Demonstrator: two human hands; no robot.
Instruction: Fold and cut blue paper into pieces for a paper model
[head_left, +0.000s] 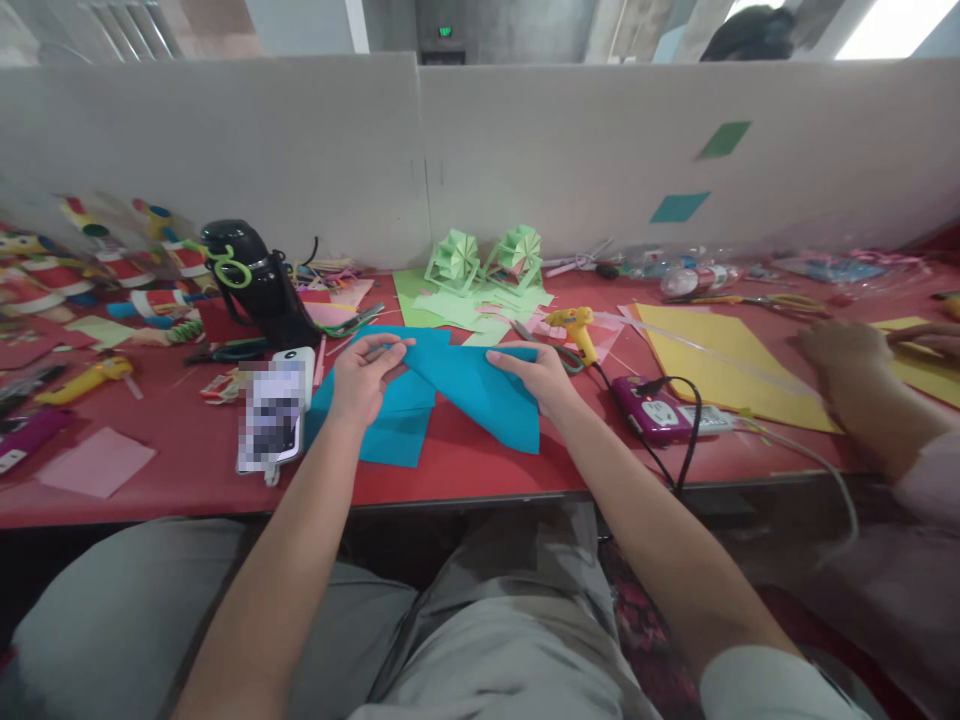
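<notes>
A sheet of blue paper (487,390) is held up between my two hands, its top edge folded over or bent. My left hand (367,375) pinches its left corner between thumb and fingers. At the upper right edge, my right hand (536,375) grips the same sheet, thumb on top. Beneath it, more blue paper sheets (397,445) lie on the red table (457,485). Just behind stand two light green folded paper models (521,255) on green paper scraps (480,305).
A phone (277,410) and a black bottle (255,285) stand left. To the right are a yellow glue gun (574,330), a purple power strip (652,410) with cables and yellow paper (727,370). Another person's hand (847,350) rests farther right. A white partition (300,150) closes the back.
</notes>
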